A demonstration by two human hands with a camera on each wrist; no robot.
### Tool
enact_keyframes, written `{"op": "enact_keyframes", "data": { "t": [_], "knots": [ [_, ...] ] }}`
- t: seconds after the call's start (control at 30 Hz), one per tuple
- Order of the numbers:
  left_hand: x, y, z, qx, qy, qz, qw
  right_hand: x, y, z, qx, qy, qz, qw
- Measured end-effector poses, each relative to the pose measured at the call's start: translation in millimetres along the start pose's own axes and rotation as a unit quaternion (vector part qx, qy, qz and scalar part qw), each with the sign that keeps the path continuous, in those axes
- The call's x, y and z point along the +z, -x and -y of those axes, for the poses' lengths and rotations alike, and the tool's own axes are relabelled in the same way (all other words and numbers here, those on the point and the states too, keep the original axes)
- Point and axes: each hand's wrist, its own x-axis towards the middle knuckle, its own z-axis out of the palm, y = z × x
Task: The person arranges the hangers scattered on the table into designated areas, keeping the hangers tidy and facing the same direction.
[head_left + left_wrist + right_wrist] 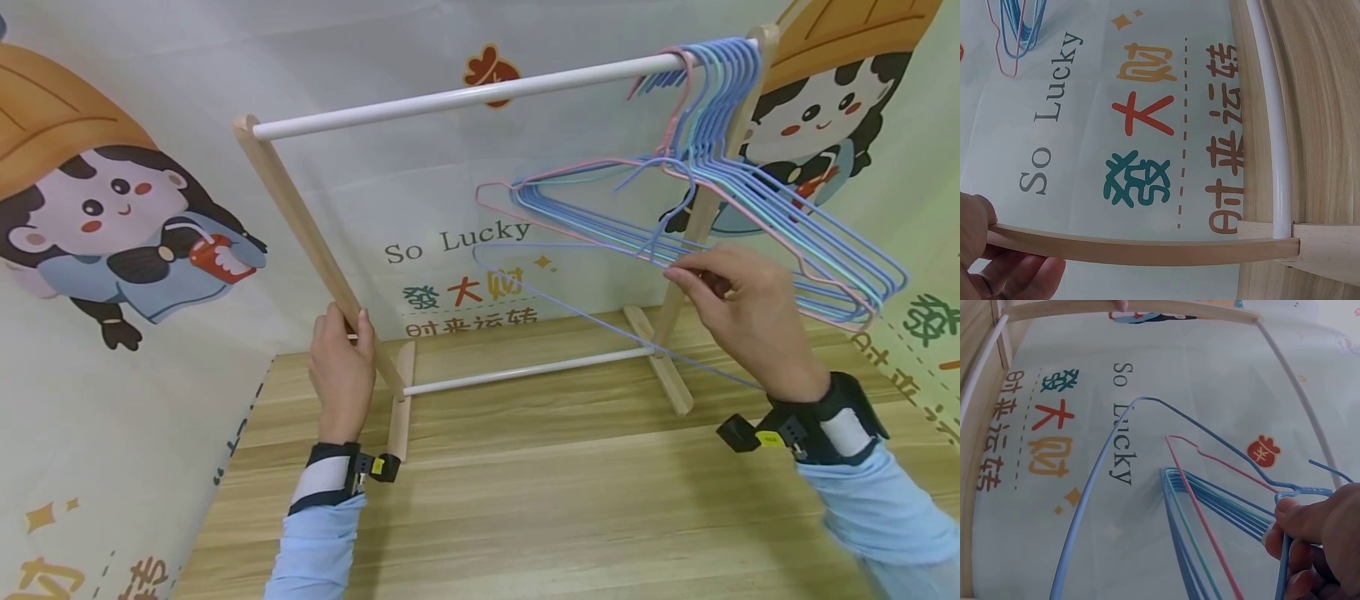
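My left hand (341, 375) grips the left wooden post (300, 212) of a small clothes rack, low down. In the right wrist view, my right hand (1325, 540) pinches a blue wire hanger (1142, 399) just below its hook, thumb against the wire. This hanger is tilted in front of the rack, its hook below the white top rail (465, 98). Several blue and teal hangers (738, 62) hang bunched at the rail's right end. A pink hanger (1201, 512) is the frontmost of that bunch.
The rack stands on a wood-grain tabletop (510, 508), with wooden feet (671, 383) and a white lower rail (525, 372). Behind and beside it hangs a pale printed backdrop (420, 192) with cartoon figures and lettering.
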Motion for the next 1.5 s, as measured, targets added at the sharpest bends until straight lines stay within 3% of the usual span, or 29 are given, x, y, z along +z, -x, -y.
{"op": "enact_keyframes", "data": {
  "t": [1.5],
  "knots": [
    [-1.4, 0.3, -2.7, -0.011, -0.001, 0.007, 0.9999, -31.0, -43.8, 8.2, 0.027, 0.021, -0.072, 0.9968]
  ]
}}
